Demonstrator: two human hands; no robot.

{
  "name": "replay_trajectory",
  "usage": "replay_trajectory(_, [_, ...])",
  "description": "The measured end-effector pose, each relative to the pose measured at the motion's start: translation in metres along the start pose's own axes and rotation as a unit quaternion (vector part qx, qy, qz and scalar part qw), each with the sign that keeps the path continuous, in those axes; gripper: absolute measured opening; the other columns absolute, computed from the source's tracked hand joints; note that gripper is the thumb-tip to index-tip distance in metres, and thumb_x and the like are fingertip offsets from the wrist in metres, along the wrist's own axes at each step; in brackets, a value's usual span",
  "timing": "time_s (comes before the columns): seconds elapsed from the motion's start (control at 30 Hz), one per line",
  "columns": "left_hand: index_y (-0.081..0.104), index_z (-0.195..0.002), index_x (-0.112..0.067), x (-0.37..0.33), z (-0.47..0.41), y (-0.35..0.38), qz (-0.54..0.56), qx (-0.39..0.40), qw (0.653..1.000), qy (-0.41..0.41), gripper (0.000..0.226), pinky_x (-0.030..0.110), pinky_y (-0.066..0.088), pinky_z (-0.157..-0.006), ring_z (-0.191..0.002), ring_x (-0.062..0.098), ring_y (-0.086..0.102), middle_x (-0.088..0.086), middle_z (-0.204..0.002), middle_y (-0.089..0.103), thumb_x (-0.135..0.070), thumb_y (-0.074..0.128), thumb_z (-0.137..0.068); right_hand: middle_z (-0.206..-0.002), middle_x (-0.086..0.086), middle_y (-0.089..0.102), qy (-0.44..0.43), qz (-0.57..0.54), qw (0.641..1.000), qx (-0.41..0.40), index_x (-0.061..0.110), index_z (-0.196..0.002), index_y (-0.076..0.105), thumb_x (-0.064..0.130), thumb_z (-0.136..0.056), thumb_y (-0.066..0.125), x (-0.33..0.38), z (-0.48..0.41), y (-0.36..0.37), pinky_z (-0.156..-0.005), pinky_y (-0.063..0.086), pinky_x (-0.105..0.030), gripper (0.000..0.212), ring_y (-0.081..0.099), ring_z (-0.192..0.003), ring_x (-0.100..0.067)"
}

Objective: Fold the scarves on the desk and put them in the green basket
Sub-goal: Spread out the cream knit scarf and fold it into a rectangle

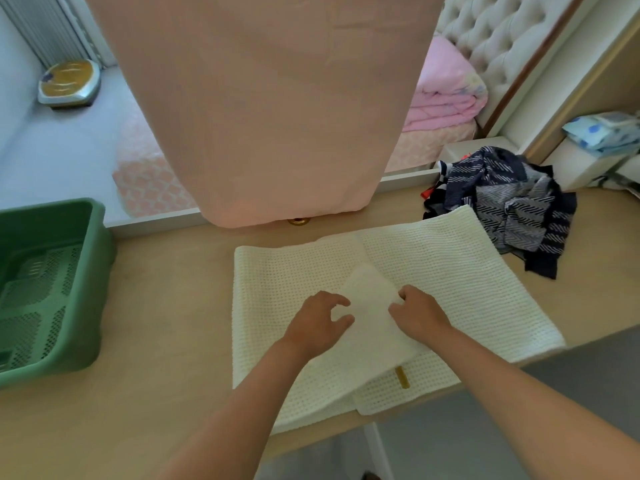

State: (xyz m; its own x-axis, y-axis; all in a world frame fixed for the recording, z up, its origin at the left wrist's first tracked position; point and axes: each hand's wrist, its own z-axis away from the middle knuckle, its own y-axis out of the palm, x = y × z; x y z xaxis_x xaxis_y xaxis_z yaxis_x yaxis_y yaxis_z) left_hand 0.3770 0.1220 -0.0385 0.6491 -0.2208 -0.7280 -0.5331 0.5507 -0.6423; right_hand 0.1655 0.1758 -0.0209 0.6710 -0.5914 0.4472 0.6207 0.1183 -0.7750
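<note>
On the surface (156, 341), dead centre: one cream scarf (450, 271), waffle-knit and lying flat, with a smoother white flap folded over its middle. Its near end reaches the front edge.
Scarves, counted: two that I can make out on my feed. That's the cream one plus one navy patterned scarf (512, 206), crumpled in a heap at the back right and touching the cream one's far corner. Bits of red and black poke out of the heap, so I can't tell if more are in there.
Baskets, counted: just one green basket (52, 289), far left on the surface and well apart from the cream scarf. I can see its perforated floor.
Left grip (320, 323): it sits at the flap's left edge, thumb and forefinger curled toward each other. Honestly can't tell if any cloth is caught between them.
Right grip (417, 313): fingers are curled in and pinching the flap's right edge.
Labels and writing: one small gold tag (401, 376) on the cream scarf near the front. It's way too small for me to read.
Rest of the room: one pink cloth (270, 98) hanging over the back of the surface, one bathroom scale (69, 83) on the floor, pink bedding (446, 91) folded on the bed.
</note>
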Motion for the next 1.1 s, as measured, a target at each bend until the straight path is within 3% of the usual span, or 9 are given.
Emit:
replay_trajectory(0.07, [0.046, -0.139, -0.035, 0.000, 0.002, 0.015, -0.069, 0.046, 0.996, -0.025, 0.049, 0.034, 0.027, -0.113, -0.136, 0.016, 0.032, -0.006, -0.148, 0.040, -0.046, 0.058, -0.093, -0.126, -0.002, 0.059, 0.041, 0.115, 0.990, 0.066, 0.015, -0.133, 0.051, 0.031, -0.098, 0.045, -0.029, 0.001, -0.005, -0.080, 0.048, -0.030, 0.039, 0.059, -0.106, -0.019])
replay_trajectory(0.17, [0.027, -0.152, -0.034, 0.006, 0.008, 0.030, -0.148, 0.125, 0.978, -0.072, 0.068, 0.045, 0.012, -0.120, -0.149, 0.023, 0.009, 0.000, -0.162, 0.015, -0.051, 0.055, -0.093, -0.123, -0.004, 0.060, 0.067, 0.231, 0.964, 0.117, 0.011, -0.132, 0.053, 0.029, -0.096, 0.045, -0.052, -0.001, -0.002, -0.083, 0.050, -0.029, 0.041, 0.061, -0.107, -0.019])
replay_trajectory(0.3, [0.024, -0.153, -0.034, 0.017, 0.010, 0.037, -0.151, 0.190, 0.965, -0.095, 0.071, 0.046, 0.010, -0.120, -0.150, 0.022, 0.002, -0.001, -0.163, 0.007, -0.048, 0.058, -0.092, -0.137, -0.011, 0.042, -0.014, 0.227, 0.972, 0.051, 0.013, -0.145, 0.031, 0.026, -0.088, 0.057, -0.043, -0.016, 0.014, -0.099, 0.042, -0.036, 0.064, 0.046, -0.122, -0.026])
replay_trajectory(0.5, [0.046, -0.141, -0.031, 0.024, -0.023, 0.021, -0.166, 0.028, 0.985, -0.045, 0.045, 0.036, 0.032, -0.111, -0.130, 0.017, 0.042, -0.004, -0.143, 0.048, -0.034, 0.054, -0.097, -0.137, -0.006, 0.044, -0.112, -0.030, 0.991, -0.063, 0.010, -0.127, 0.059, 0.010, -0.091, 0.052, 0.005, -0.069, 0.029, -0.103, 0.042, -0.034, 0.037, 0.046, -0.122, -0.023])
replay_trajectory(0.6, [0.047, -0.139, -0.028, 0.027, -0.046, 0.012, -0.173, -0.045, 0.984, -0.013, 0.043, 0.034, 0.035, -0.107, -0.125, 0.016, 0.044, -0.005, -0.139, 0.050, -0.027, 0.053, -0.096, -0.145, -0.011, 0.037, -0.055, -0.082, 0.995, -0.034, 0.009, -0.143, 0.042, 0.019, -0.097, 0.051, 0.027, -0.097, 0.036, -0.105, 0.044, -0.042, 0.049, 0.044, -0.127, -0.028])
replay_trajectory(0.7, [0.042, -0.142, -0.025, 0.030, -0.066, 0.008, -0.184, -0.073, 0.980, -0.002, 0.049, 0.035, 0.035, -0.108, -0.131, 0.017, 0.038, -0.005, -0.144, 0.044, -0.024, 0.054, -0.095, -0.143, -0.013, 0.041, 0.003, -0.035, 0.999, -0.018, 0.010, -0.150, 0.025, 0.033, -0.095, 0.059, 0.034, -0.118, 0.041, -0.098, 0.045, -0.040, 0.069, 0.047, -0.127, -0.031])
replay_trajectory(0.8, [0.035, -0.147, -0.024, 0.031, -0.079, 0.006, -0.186, -0.096, 0.978, -0.002, 0.054, 0.037, 0.028, -0.114, -0.140, 0.016, 0.026, -0.004, -0.153, 0.033, -0.025, 0.052, -0.096, -0.134, -0.007, 0.056, -0.020, 0.016, 0.999, -0.034, 0.013, -0.138, 0.048, 0.031, -0.098, 0.053, 0.035, -0.128, 0.035, -0.091, 0.045, -0.035, 0.044, 0.057, -0.118, -0.028])
replay_trajectory(0.97, [0.025, -0.153, -0.023, 0.017, -0.096, 0.007, -0.221, -0.167, 0.961, 0.002, 0.056, 0.038, 0.008, -0.120, -0.149, 0.020, 0.007, 0.000, -0.162, 0.015, -0.030, 0.044, -0.100, -0.116, -0.010, 0.057, -0.069, 0.028, 0.961, -0.268, 0.010, -0.123, 0.058, 0.025, -0.103, 0.044, 0.020, -0.146, -0.019, -0.070, 0.036, -0.032, 0.029, 0.057, -0.087, -0.026])
replay_trajectory(1.1, [0.006, -0.156, -0.027, 0.013, -0.111, 0.026, -0.235, -0.072, 0.968, -0.044, 0.066, 0.044, -0.001, -0.122, -0.150, 0.023, -0.011, 0.001, -0.164, -0.008, -0.040, 0.039, -0.101, -0.124, -0.015, 0.054, -0.007, 0.039, 0.977, -0.208, 0.009, -0.125, 0.056, 0.024, -0.101, 0.044, -0.019, -0.167, -0.045, -0.078, 0.044, -0.038, 0.030, 0.057, -0.096, -0.032])
